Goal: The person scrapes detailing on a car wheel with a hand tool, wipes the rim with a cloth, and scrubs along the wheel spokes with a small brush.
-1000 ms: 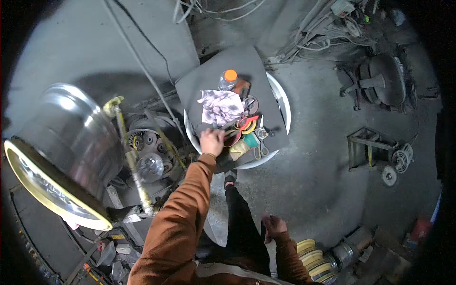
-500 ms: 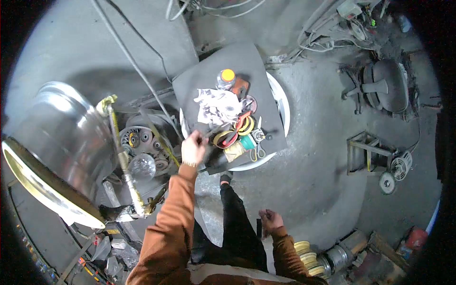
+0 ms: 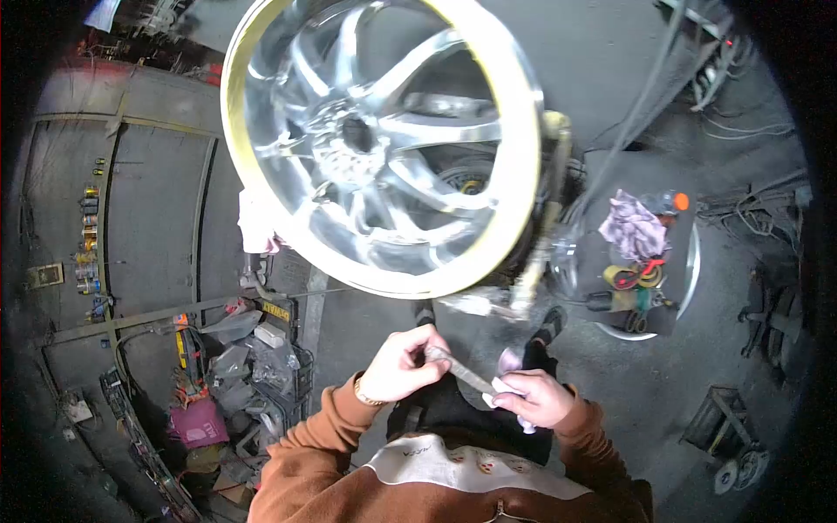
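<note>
In front of my body, a thin, flat grey strip runs between my two hands; its material is unclear. My left hand pinches one end between thumb and fingers. At the other end, my right hand grips the strip, and a pale purple-white cloth shows beside and below its fingers. Just beyond the hands hangs a large polished wheel rim with a pale yellow edge, its spoked face towards me. Neither hand touches the rim.
A metal stand stands beside the rim. To the right, a round table carries a crumpled rag, an orange-capped bottle, tape rolls and tools. Bags and a pink package lie at left.
My view has swung left, bringing the rim's face to the centre. My left hand has left the round table and now meets my right hand at the strip.
</note>
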The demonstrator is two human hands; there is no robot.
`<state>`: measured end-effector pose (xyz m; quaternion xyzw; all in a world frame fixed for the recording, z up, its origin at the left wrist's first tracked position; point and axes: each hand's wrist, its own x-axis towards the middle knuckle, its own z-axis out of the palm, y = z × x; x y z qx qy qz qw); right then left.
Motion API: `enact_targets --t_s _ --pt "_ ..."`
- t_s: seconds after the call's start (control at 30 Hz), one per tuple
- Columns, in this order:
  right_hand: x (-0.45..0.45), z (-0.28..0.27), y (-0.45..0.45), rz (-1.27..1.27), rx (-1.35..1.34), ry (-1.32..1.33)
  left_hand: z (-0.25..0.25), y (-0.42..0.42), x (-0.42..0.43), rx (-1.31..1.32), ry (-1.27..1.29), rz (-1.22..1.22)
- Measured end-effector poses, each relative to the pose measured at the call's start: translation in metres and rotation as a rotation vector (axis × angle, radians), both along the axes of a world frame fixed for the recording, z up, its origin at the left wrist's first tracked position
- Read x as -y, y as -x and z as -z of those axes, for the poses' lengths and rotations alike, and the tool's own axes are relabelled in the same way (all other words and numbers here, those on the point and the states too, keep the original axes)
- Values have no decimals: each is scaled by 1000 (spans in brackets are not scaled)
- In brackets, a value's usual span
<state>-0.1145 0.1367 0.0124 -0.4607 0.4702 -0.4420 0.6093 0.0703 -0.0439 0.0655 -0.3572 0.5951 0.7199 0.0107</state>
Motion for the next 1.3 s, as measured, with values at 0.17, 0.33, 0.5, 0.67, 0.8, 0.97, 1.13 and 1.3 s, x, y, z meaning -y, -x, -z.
enact_targets --t_s 0.17,0.33,0.5,0.67,0.8,0.97,1.13,1.3 --pt "107 -11 -108 114 61 148 1 -97 86 -185 178 186" --pt "175 6 -174 350 -19 167 20 -120 155 -223 197 405" --pt "195 12 -183 590 174 -116 36 -96 194 -455 198 211" --pt "200 49 -192 761 220 -77 74 -78 207 -477 553 125" --pt "192 76 -214 777 100 106 77 -57 212 -383 1030 427" --pt "177 115 -243 839 114 79 75 -38 215 -280 1110 541" --pt "120 192 -279 776 -51 -259 77 -28 220 -360 1201 766" --pt "39 275 -327 798 -432 -380 79 -25 230 -383 1306 971"
